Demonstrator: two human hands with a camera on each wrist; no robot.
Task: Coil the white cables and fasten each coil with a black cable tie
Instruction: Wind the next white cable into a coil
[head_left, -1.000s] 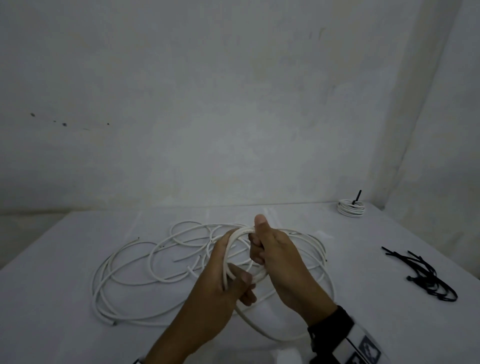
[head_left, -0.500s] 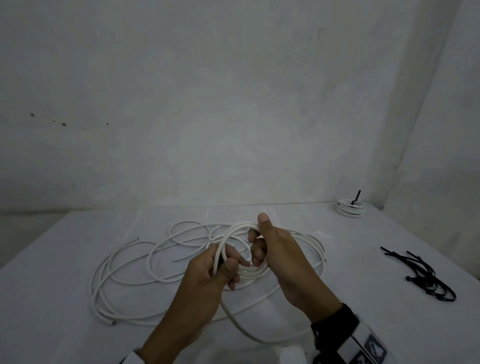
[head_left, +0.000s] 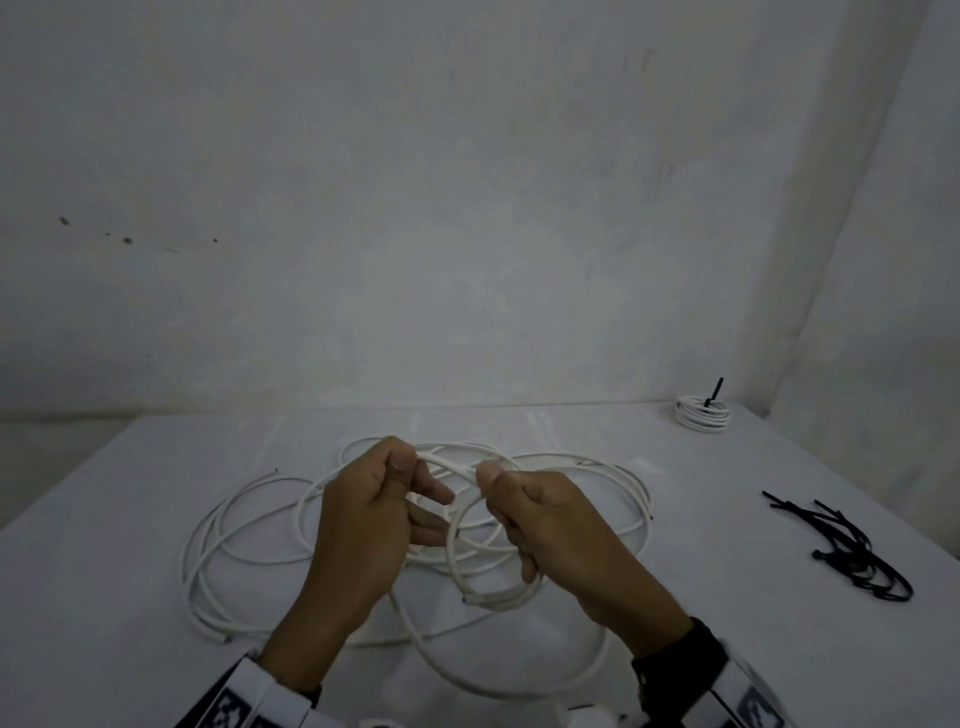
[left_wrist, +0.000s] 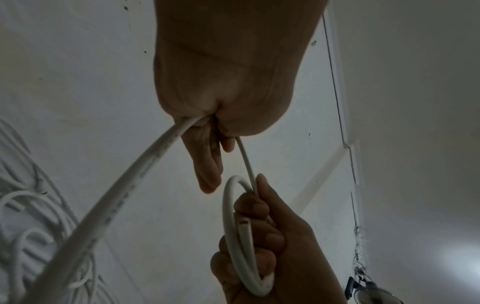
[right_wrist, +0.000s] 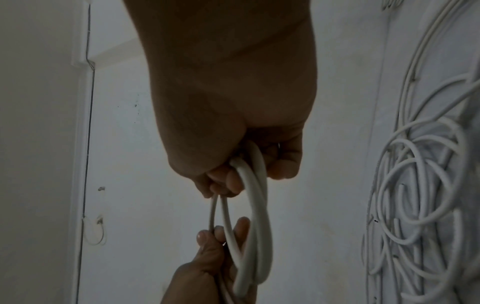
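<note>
My right hand (head_left: 511, 514) grips a small coil of white cable (head_left: 485, 577) held above the table; the same coil (right_wrist: 255, 197) hangs from its curled fingers in the right wrist view. My left hand (head_left: 410, 462) pinches the free strand (head_left: 447, 464) of that cable between thumb and forefinger, a short span left of the right hand. From the left hand the strand (left_wrist: 124, 195) runs down toward the table. A tangle of loose white cables (head_left: 244, 525) lies spread on the white table (head_left: 114, 613) under both hands.
A finished white coil with an upright black tie (head_left: 702, 413) sits at the table's far right corner. A bunch of black cable ties (head_left: 852, 551) lies near the right edge. Plain walls close off the back and right.
The hands, close together before, have drawn apart: the left hand has slid leftward along the strand, while the right hand keeps the small coil.
</note>
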